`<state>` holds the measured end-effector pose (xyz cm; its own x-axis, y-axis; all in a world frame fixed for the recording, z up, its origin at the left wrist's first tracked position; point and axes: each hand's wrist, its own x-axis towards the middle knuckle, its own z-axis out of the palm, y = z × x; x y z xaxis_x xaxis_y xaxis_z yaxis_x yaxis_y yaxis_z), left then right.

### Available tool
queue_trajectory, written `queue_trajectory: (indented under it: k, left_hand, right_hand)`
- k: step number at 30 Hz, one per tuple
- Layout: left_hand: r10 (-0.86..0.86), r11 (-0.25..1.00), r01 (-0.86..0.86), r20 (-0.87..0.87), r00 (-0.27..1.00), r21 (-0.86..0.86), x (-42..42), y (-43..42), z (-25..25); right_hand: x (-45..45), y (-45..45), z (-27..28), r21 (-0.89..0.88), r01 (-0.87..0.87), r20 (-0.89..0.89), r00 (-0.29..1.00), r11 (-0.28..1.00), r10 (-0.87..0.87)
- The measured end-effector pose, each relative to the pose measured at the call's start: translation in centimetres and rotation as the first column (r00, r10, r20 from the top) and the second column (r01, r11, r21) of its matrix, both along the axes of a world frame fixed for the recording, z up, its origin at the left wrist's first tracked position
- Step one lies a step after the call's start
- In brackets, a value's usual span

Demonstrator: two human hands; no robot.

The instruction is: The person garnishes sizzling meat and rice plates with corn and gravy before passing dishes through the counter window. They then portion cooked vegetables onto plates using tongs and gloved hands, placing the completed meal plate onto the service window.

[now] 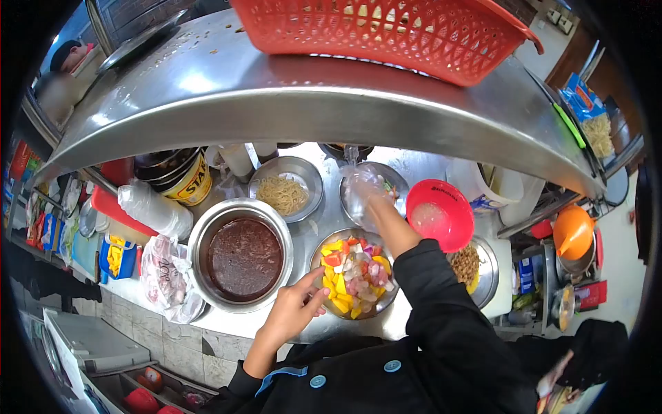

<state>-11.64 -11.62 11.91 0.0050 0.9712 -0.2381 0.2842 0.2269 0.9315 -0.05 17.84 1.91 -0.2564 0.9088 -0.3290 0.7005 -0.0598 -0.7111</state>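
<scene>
My left hand [293, 312] is at the near left rim of a metal bowl [374, 314], its fingers partly bent against the edge. Inside the bowl lie yellow pepper pieces [336, 286], bits of red and purple vegetable, and pale pink raw meat [358, 283]. My right hand [364, 188] wears a clear plastic glove and reaches over a second metal bowl [398, 178] at the back, where some chopped food shows. Crinkled plastic hides its fingers. Close to my right forearm stands a red plastic bowl [455, 233] with cloudy liquid.
A pot of dark red-brown sauce [245, 259] stands left, with a plastic bag [165, 276] beside it. Noodles [281, 195] fill a back bowl; a plate of brown crumbly food [464, 265] sits right. Overhead, a steel shelf [331, 117] carries a red basket [386, 34].
</scene>
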Motion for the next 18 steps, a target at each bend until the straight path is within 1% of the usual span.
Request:
queue_trajectory:
  k: [1,2,3,4,5,6,7,8,9,12,14,16,18]
  left_hand:
    - [-0.019,1.0,0.02,0.012,1.0,-0.001,-0.4,-0.4,-0.1]
    - [-0.043,0.999,0.043,-0.008,0.999,-0.009,-0.8,-0.7,0.0]
    - [-0.052,0.999,0.052,-0.003,0.999,-0.008,-1.1,-1.0,0.1]
    - [-0.094,0.996,0.094,-0.037,0.995,0.009,-1.4,-1.3,0.2]
    - [-0.131,0.991,0.133,-0.071,0.989,0.029,-1.6,-1.5,0.2]
    - [-0.136,0.989,0.139,-0.07,0.988,0.04,-1.8,-1.7,-0.1]
    - [-0.172,0.984,0.174,-0.047,0.984,0.042,-2.0,-2.0,-0.6]
    - [-0.205,0.977,0.206,-0.028,0.978,0.044,-2.4,-2.2,-0.9]
    - [-0.228,0.969,0.234,-0.088,0.97,0.074,-2.7,-2.5,-0.8]
    - [-0.229,0.969,0.234,-0.077,0.97,0.075,-3.8,-3.5,-0.8]
    - [-0.172,0.984,0.174,-0.052,0.984,0.031,-4.8,-4.4,-1.4]
    - [-0.139,0.99,0.14,-0.046,0.989,0.013,-5.5,-5.0,-1.5]
    - [-0.11,0.994,0.11,-0.043,0.993,-0.008,-6.0,-5.5,-1.3]
  right_hand:
    - [0.6,-0.3,0.8,-0.045,-0.001,-0.044,0.999,0.999,-0.001]
    - [1.2,-0.8,1.4,-0.197,0.046,-0.298,0.949,0.979,-0.105]
    - [1.9,-1.1,1.9,-0.346,0.051,-0.513,0.826,0.937,-0.234]
    - [2.3,-0.9,2.5,-0.43,0.067,-0.553,0.769,0.9,-0.321]
    - [2.9,-1.2,3.0,-0.424,0.075,-0.55,0.77,0.902,-0.323]
    - [3.1,-2.3,5.5,-0.325,0.112,-0.4,0.883,0.939,-0.244]
    - [3.2,-2.9,7.0,-0.22,0.13,-0.227,0.957,0.967,-0.18]
    - [3.4,-2.5,6.8,-0.199,0.129,-0.192,0.967,0.971,-0.168]
    - [3.6,-2.1,6.1,-0.207,0.138,-0.232,0.955,0.969,-0.186]
    - [4.1,0.7,2.8,-0.237,0.139,-0.415,0.88,0.961,-0.23]
    - [4.1,2.2,1.4,-0.23,0.128,-0.509,0.829,0.965,-0.232]
    - [4.1,3.1,0.7,-0.232,0.146,-0.518,0.818,0.962,-0.25]
    - [3.6,2.2,2.6,-0.257,0.24,-0.399,0.856,0.936,-0.329]
